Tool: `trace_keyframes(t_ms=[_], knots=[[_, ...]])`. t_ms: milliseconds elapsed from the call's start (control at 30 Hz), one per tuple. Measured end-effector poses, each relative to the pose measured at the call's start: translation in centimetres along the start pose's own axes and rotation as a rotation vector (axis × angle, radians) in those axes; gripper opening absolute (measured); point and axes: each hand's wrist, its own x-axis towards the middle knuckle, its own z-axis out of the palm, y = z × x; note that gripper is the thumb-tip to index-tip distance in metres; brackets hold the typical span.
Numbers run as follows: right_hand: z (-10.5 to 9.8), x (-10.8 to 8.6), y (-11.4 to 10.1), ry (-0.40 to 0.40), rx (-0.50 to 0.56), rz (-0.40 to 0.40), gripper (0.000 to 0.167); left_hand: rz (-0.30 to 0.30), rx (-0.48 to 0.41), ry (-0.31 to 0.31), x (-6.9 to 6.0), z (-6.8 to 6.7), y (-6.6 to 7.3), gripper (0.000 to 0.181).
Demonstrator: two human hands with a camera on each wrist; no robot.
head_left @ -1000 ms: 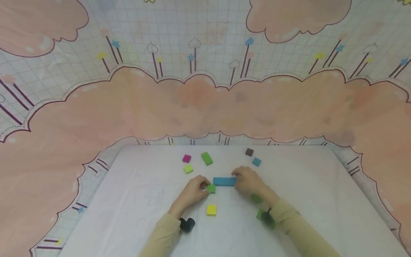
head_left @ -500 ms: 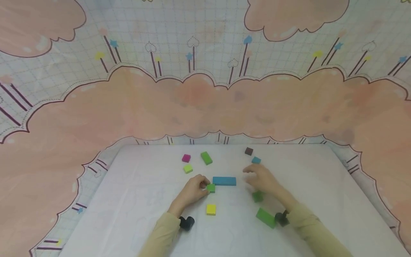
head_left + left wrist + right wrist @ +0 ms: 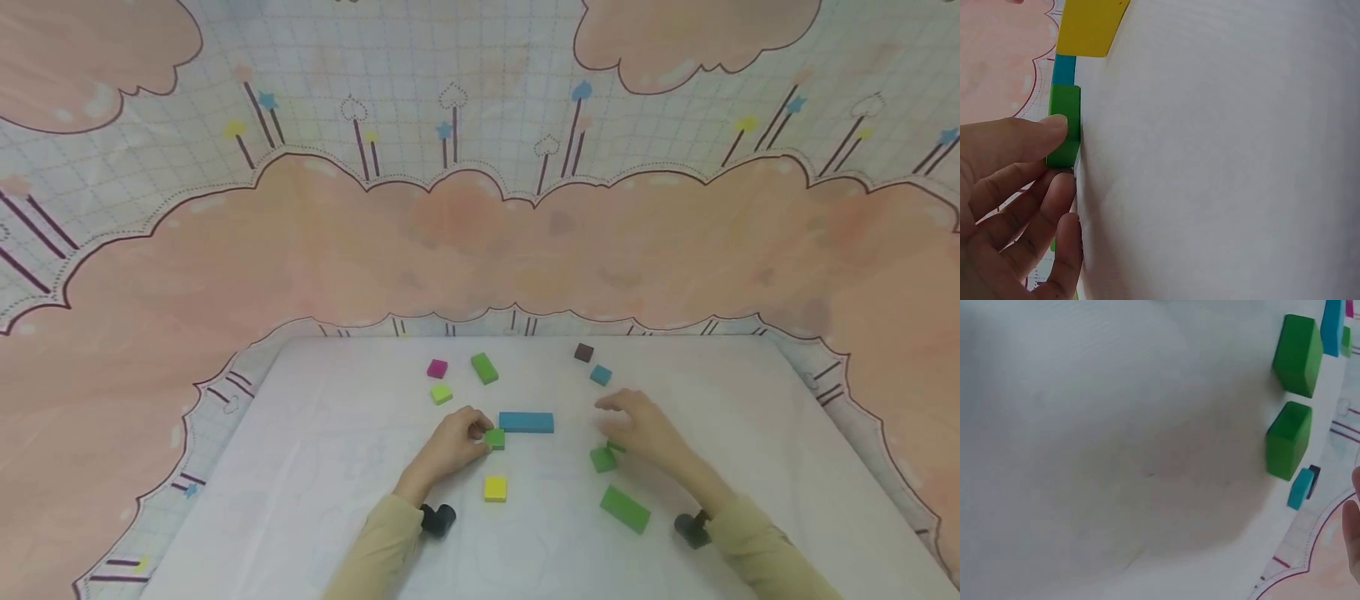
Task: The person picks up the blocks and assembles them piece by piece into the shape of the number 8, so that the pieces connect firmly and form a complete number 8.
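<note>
My left hand (image 3: 452,446) pinches a small green block (image 3: 495,438) against the table; in the left wrist view the thumb of that hand (image 3: 1016,187) lies on the green block (image 3: 1064,125). The long blue block (image 3: 527,422) lies just beyond it to the right. My right hand (image 3: 645,429) hovers with fingers spread and holds nothing, above a partly covered green block (image 3: 616,446) and beside another green block (image 3: 602,459). At the right edge of the right wrist view, only fingertips of the right hand (image 3: 1352,534) show.
Nearer me lie a yellow block (image 3: 495,489) and a larger green block (image 3: 625,509). Toward the back are magenta (image 3: 437,368), light green (image 3: 441,394), green (image 3: 484,367), dark (image 3: 584,352) and small blue (image 3: 601,375) blocks on the white table (image 3: 337,400).
My right hand has let go of the long blue block's right end and moved away to the right, uncovering green blocks. The left hand stays on its green block.
</note>
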Motion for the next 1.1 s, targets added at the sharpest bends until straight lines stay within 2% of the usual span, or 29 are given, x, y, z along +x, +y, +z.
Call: trace_keyframes(t_ms=[267,567,1100], knots=[[-0.1,-0.6,1.1,-0.006,-0.028,0.039,0.034,-0.003,-0.006,-0.002,0.0,0.0,0.0,0.028],[0.0,-1.3,2.2,-0.041,0.008,0.108,0.036,0.002,-0.01,0.005,0.0,0.1,-0.2,0.027],[0.3,-1.7,3.3,-0.064,-0.069,0.105,0.038,-0.017,-0.016,0.003,0.0,0.1,-0.2,0.027]])
